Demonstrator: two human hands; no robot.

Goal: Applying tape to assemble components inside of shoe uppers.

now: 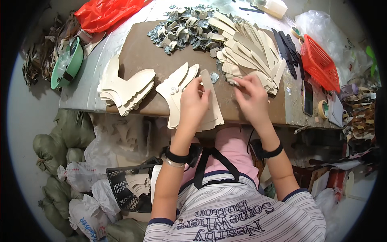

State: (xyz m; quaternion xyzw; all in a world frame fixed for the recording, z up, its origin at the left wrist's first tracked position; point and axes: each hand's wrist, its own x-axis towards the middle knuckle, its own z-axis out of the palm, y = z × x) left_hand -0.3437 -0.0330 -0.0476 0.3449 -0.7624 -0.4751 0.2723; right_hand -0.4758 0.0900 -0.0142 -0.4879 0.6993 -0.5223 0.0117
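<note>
My left hand (193, 103) is closed, its fingers and thumb pinching a narrow beige strip (207, 80) that points away from me. Beneath it, on the brown board, lies a fanned stack of cream cut pieces (172, 105). To the right, my right hand (254, 97) is closed in a pinch, with a small pale, shiny thing (233, 82) at the fingertips; its kind is too small to make out. Between the hands lies a single metal clip (215, 77). Just beyond my right hand spreads a pile of long cream strips (250, 50).
Another cream stack (127, 86) lies left. A heap of metal clips (181, 30) sits at the back. Black strips (287, 52), a red basket (319, 60), a phone (307, 98) and a tape roll (323, 109) are right. A green basin (68, 64) stands left; a black crate (129, 189) is below.
</note>
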